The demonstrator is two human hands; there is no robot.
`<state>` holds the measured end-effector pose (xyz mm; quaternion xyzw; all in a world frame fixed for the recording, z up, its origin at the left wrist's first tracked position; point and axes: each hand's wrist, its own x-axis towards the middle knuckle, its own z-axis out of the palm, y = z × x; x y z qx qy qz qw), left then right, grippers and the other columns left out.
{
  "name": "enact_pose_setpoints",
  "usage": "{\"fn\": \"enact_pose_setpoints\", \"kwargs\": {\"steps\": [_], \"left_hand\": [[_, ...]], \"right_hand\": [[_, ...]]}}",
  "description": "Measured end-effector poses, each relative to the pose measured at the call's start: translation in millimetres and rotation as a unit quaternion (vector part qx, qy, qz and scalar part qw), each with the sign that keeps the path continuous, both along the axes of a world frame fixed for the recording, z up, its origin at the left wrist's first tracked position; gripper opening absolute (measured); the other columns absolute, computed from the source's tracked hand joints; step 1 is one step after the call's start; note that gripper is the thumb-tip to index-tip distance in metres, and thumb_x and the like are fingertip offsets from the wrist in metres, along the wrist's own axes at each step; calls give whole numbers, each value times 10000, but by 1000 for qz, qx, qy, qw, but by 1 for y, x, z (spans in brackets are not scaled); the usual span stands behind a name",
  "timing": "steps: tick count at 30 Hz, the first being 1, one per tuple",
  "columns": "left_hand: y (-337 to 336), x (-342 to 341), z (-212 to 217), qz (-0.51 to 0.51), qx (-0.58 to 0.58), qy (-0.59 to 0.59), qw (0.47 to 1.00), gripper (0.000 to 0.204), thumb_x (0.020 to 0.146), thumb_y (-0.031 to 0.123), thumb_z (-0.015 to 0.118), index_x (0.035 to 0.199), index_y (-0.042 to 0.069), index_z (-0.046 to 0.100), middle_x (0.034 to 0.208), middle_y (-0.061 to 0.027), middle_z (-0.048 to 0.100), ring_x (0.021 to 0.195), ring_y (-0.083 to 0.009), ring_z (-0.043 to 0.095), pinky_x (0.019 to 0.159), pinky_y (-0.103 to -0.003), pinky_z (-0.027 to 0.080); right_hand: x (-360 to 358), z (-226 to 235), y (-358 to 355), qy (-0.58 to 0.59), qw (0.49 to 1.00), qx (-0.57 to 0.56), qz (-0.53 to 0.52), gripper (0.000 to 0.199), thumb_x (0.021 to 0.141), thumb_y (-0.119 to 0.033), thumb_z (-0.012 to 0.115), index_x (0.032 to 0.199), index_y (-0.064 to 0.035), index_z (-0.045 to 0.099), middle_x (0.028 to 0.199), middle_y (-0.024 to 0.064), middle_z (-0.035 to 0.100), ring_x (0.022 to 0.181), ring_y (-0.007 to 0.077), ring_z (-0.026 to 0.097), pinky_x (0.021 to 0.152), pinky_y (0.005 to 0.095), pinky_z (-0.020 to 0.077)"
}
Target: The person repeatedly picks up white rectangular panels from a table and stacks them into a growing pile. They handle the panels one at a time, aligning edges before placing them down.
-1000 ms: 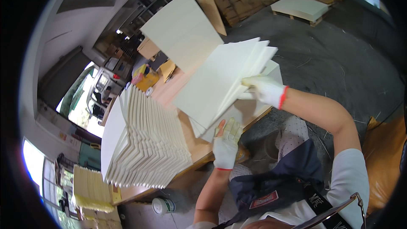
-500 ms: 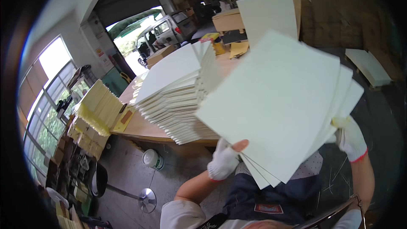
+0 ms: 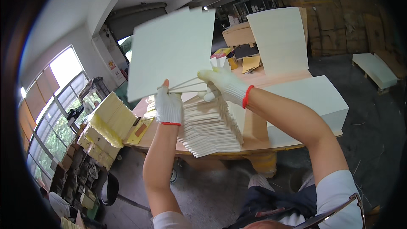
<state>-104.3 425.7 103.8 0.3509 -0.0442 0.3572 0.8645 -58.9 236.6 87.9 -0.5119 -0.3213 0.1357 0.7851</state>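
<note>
Several large white board sheets [image 3: 171, 53] are fanned slightly apart and raised above the work table [image 3: 254, 138]. My left hand [image 3: 168, 105], in a white knit glove with a bare thumb tip, grips their lower edge. At the lower right corner, my right hand [image 3: 222, 84], gloved with a red cuff, is closed on the same sheets. Directly beneath them stands a tall, staggered stack of white sheets [image 3: 210, 129], its top partly hidden by the held boards and my hands.
On the table's right lies another white stack [image 3: 305, 101], with a tall upright white panel [image 3: 280, 38] behind. Yellow-edged bundles [image 3: 112, 118] stand at the left. A black stool seat [image 3: 110, 188] is on the floor. White sheets rest on a low pallet [image 3: 375, 72] at the far right.
Both hands have carried the sheets from in front of my body at the right, leftward and up over the staggered stack. My view has shifted, and the right-hand table stack now shows.
</note>
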Motion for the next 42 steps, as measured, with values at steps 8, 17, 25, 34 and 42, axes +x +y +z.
{"fn": "enact_pose_setpoints", "kwargs": {"steps": [8,17,25,34,42], "left_hand": [[32,3,-23,-66,-31,194,978,263,1003,68,532,1259,36,475,1364,-174,506,1281,-407,513,1113,-667,350],[21,-32,-26,-295,-43,92,950,306,1048,245,547,1263,38,480,1434,-196,500,1316,-409,500,1149,-558,402],[-105,-98,-142,-221,300,18,928,595,964,119,603,1503,6,374,1516,-221,447,1415,-373,426,1174,-468,357],[-342,57,-151,-61,820,-78,564,309,948,195,642,1254,167,672,1250,-96,646,1151,-320,613,983,-385,489],[-403,133,-181,-195,835,-26,513,285,938,253,673,1200,155,730,1211,-159,636,1051,-325,649,924,-389,516]], "right_hand": [[17,-18,32,179,983,-25,19,443,999,-339,595,1219,40,529,980,241,701,721,250,725,496,327,589],[19,-31,-3,195,966,59,160,328,1035,-339,563,1156,-34,567,943,136,683,761,242,727,584,359,627],[-69,-146,-204,22,943,-333,21,346,1044,-296,574,1249,-19,606,966,47,698,703,89,642,624,236,558],[-58,-185,-437,-18,608,-512,-607,576,966,-615,507,1067,-64,640,996,177,713,983,367,675,861,459,505],[-40,-191,-431,-314,487,-570,-583,468,915,-571,603,811,-115,629,786,109,632,781,299,660,705,438,513]]}}
